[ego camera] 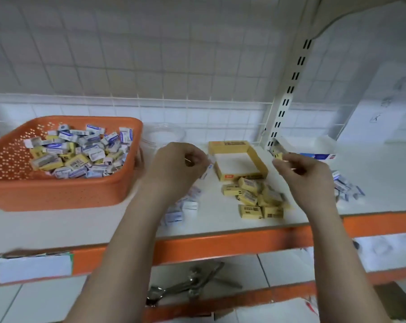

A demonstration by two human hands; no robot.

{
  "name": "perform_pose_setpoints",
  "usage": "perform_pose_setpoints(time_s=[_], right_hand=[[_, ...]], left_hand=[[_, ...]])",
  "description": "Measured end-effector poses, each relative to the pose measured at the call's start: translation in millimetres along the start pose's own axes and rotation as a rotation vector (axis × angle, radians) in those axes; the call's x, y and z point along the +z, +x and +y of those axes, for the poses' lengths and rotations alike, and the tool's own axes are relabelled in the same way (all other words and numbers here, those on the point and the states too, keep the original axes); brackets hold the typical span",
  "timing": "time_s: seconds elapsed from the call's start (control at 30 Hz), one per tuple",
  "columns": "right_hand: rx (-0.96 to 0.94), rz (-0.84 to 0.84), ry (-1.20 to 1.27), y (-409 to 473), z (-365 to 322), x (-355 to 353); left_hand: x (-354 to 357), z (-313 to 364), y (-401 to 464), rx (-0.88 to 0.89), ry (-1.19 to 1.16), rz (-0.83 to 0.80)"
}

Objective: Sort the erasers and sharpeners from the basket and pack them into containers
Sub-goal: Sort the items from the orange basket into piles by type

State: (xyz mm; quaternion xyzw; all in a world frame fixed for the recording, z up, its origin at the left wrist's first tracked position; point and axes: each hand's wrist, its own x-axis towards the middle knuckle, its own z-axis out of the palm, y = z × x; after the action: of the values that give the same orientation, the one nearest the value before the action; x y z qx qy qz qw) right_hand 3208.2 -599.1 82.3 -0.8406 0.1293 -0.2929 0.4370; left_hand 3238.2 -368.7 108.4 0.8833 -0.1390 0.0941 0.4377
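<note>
Two bare forearms rise from the bottom of the frame toward the centre. The left hand (176, 166) has its fingers curled, and its grip pinches a small white and blue packet (208, 170) at the fingertips. The right hand (302, 173) is also curled, and its grip holds a small yellow packet (278, 156) between thumb and fingers.

Both hands hover over a white shelf with an orange front edge (220, 245). Below the left hand, at lower centre, lies a loose group of white and blue packets (181, 206). To the right of it, between the two hands, lies a heap of yellow packets (258, 198). Just behind this heap stands an open yellow cardboard box (238, 159); I see nothing inside it. At the right edge of the frame, behind the right wrist, lies another small group of white and blue packets (344, 186), and further back an open white and blue carton (314, 148).

At the left of the frame stands an orange perforated plastic basket (57, 190), filled with mixed yellow and white-blue packets. Behind the left hand, a clear round container (163, 135) is blurred.
</note>
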Motion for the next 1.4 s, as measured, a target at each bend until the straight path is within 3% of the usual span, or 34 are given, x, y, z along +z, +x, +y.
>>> perform_pose_setpoints(time_s=[0.3, 0.5, 0.7, 0.9, 1.07, 1.27, 1.4], right_hand=[[0.107, -0.222, -0.255, 12.1, 54.2, 6.2], [0.092, -0.235, -0.241, 9.0, 51.8, 0.5], [-0.035, -0.129, -0.117, 6.0, 28.2, -5.1], [-0.052, 0.191, -0.146, -14.3, 15.6, -45.6], [0.028, 0.400, -0.233, -31.0, 51.6, -77.8], [0.082, 0.078, -0.443, -55.8, 129.0, -83.2], [0.073, 0.025, -0.479, -56.9, 136.6, -87.7]], left_hand=[[25.7, 16.4, -21.8, -0.117, -0.059, 0.090], [24.8, 20.2, -21.0, -0.114, -0.062, 0.110], [9.3, 25.6, -7.8, -0.031, -0.058, 0.202], [53.8, 48.3, 54.0, 0.117, -0.128, 0.021], [135.6, 84.2, 91.3, 0.250, -0.168, -0.258], [216.0, 116.7, 110.4, 0.375, -0.079, -0.461], [243.4, 122.6, 122.8, 0.390, -0.006, -0.534]])
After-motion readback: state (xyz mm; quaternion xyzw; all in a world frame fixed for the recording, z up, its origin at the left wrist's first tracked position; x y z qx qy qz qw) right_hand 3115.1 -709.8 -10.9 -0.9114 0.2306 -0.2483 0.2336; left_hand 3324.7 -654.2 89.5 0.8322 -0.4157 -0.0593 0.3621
